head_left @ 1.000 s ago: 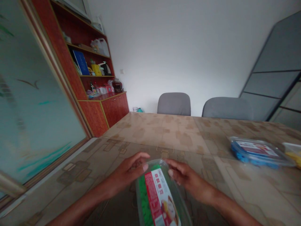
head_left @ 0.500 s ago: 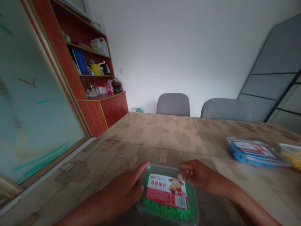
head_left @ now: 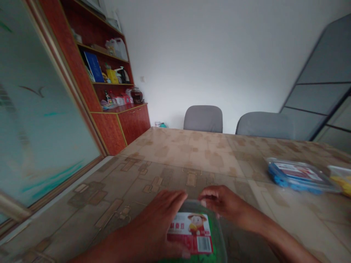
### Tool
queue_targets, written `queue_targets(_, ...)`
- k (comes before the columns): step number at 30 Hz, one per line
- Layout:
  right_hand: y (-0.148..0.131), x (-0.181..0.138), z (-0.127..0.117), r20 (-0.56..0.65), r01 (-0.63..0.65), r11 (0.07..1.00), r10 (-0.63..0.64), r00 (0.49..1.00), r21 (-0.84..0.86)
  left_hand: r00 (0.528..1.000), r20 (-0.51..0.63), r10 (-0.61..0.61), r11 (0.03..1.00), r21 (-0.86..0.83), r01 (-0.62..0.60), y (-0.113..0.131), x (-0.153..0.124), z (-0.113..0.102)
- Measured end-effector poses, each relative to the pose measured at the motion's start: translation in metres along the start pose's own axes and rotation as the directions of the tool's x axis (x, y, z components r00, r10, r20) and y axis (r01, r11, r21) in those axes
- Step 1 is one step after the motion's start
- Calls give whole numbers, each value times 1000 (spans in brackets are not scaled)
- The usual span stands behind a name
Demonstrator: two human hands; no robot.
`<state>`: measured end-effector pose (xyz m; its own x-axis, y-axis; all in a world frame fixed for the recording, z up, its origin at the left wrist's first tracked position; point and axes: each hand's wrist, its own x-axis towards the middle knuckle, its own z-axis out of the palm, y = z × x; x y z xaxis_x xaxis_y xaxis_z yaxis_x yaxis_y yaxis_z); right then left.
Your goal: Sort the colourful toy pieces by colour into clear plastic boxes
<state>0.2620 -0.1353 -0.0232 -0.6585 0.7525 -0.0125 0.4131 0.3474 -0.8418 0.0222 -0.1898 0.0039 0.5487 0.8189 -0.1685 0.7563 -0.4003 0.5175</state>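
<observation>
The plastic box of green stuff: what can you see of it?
The box looks like clear, round-cornered plastic, apparently closed, green contents showing through. Its red-and-white label bears a hatted cartoon figure and a barcode. It sits low in view, label toward the person, partly out of frame. The left hand rests on its left side; the right hand is at its far edge, contact unclear.

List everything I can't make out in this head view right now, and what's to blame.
All in the head view:
Left part of the label: hidden by the left hand.
Near end of the green container: cut off by the bottom edge.
Contact between the right hand and the container's rim: too blurred.
Right side of the yellow-filled container: cut off by the right edge.
Print on the blue container: too small.
</observation>
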Motion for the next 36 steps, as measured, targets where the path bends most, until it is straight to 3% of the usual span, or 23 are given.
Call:
queue_targets(4, -4, -1, -3, -61, -82, 992, 77, 995, -99, 1000, -8, -15, 1000, 21, 15, 0, 1, 1)
queue_targets(12, -16, 0, 2, -168, -92, 908, 25, 985, -408, 999, -25, -34, 999, 29, 34, -8, 5, 10)
queue_targets(16, -15, 1, 5, -185, -94, 871, 3, 983, -482, 999, -37, -38, 999, 14, 39, -9, 7, 11)
queue_targets(19, -15, -1, 0, -167, -94, 917, 30, 985, -388, 998, -57, -35, 999, -10, 35, -8, 8, 9)
queue_targets(22, -12, -4, -9, -52, -162, 981, 158, 986, -106, 994, -90, -55, 998, -31, 52, -10, 7, 7)
queue_targets(25, -6, -5, -10, 105, -249, 952, 234, 967, 178, 989, -136, -56, 998, -25, 53, -13, 6, 5)
queue_targets(28, 0, 1, -1, 117, -253, 915, 227, 967, 315, 982, -187, 10, 998, -51, -20, -17, 12, 6)
queue_targets(32, 0, 7, 14, 25, -210, 914, 214, 976, 349, 985, -175, 8, 980, -194, -42, -23, 24, 11)
queue_targets(36, -2, 7, 21, -132, -64, 984, 87, 987, 164, 990, -141, -26, 946, -322, -21, -28, 30, 15)
